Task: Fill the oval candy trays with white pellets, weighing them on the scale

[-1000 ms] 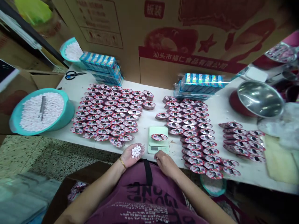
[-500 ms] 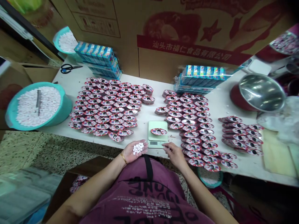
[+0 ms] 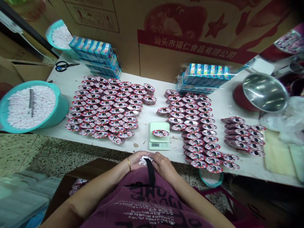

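Note:
My left hand (image 3: pixel 136 161), with a gold bracelet at its wrist, is cupped close to my body and holds a small heap of white candies (image 3: pixel 143 160). Against that heap my right hand (image 3: pixel 162 163) rests with curled fingers; what lies in its fingertips is hidden. Just beyond both hands, a pale green digital scale (image 3: pixel 153 146) lies on the table. One red-and-white oval pack (image 3: pixel 161 133) with a dark round opening on top sits on its plate.
Rows of similar oval packs (image 3: pixel 104 114) stand left of the scale, more packs (image 3: pixel 195 135) to the right. A turquoise tub (image 3: pixel 51 118) of white candies is at far left. Scissors (image 3: pixel 63 66), blue boxes (image 3: pixel 93 50), a steel bowl (image 3: pixel 263 91) and a large carton (image 3: pixel 163 66) stand behind.
My right hand has left the scale's front edge and come over to the candies in my left palm. The left hand has drawn slightly nearer my body. The view has shifted a little.

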`<state>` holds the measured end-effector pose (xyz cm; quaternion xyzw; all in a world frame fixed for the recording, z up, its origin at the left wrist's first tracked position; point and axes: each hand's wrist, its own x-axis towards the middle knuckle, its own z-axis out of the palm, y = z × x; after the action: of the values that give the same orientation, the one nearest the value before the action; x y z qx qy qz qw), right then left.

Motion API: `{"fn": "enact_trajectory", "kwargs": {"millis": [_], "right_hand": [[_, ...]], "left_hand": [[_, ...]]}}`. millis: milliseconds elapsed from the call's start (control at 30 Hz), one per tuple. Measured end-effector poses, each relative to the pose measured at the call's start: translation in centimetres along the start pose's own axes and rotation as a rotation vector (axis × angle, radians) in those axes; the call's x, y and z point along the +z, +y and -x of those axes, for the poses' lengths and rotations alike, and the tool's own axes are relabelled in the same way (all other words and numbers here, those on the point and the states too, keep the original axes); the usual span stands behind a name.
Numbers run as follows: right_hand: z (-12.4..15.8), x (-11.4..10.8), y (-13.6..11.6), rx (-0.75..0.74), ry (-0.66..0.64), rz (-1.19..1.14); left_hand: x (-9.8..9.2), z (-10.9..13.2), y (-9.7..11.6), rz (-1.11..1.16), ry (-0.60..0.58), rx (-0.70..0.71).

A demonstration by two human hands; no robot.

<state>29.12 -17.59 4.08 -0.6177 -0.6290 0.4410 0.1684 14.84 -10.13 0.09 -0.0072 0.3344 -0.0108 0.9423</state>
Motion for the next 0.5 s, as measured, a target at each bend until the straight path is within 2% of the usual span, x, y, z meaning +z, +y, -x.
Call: {"fn": "enact_trajectory", "kwargs": {"millis": [67,133,233,300,500], "right_hand": [[0.2,-0.3,0.1,-0.011,0.035,-0.063],[0.1,-0.9,0.4,-0.006,0.1,-0.095],[-1.0,-2.6,1.1,-0.004,0.258,-0.039],[-2.2,-3.9,1.5,-0.02,0.345,0.037],[-5.4,-6.1,3.0,-0.023,0.384,0.178]], "left_hand": [[0.2,0.0,0.2,-0.005,-0.013,-0.006],[0.3,-0.1,0.5,-0.004,0.026,-0.001],[0.2,-0.1,0.7,-0.01,0.124,0.021],[0.0,-0.1,0.8,-0.015,0.147,0.03],[-0.8,0.2,0.8,0.027,0.156,0.08]]}}
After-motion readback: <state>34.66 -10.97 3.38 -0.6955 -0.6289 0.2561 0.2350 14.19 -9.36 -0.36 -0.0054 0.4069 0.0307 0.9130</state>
